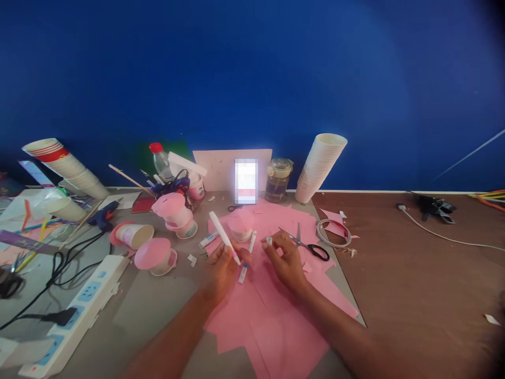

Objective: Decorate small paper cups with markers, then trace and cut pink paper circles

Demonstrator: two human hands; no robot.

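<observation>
My left hand (223,266) is closed round a white marker pen (222,234) whose pink tip points down towards the pink paper (272,316). My right hand (284,258) pinches a small white pen cap (269,241) between thumb and fingers, a little to the right of the marker. Both hands hover over the pink paper sheets spread on the grey mat. A second white pen (248,256) lies on the paper between my hands. Just beyond them stands a small paper cup covered in pink (240,228).
Black-handled scissors (310,245) and a tape roll (333,233) lie right of my hands. Pink-covered cups (155,256) and a glue gun (103,215) sit to the left, a power strip (74,310) at front left. Cup stacks (319,166), a jar (278,179) and a phone (246,180) stand by the blue wall.
</observation>
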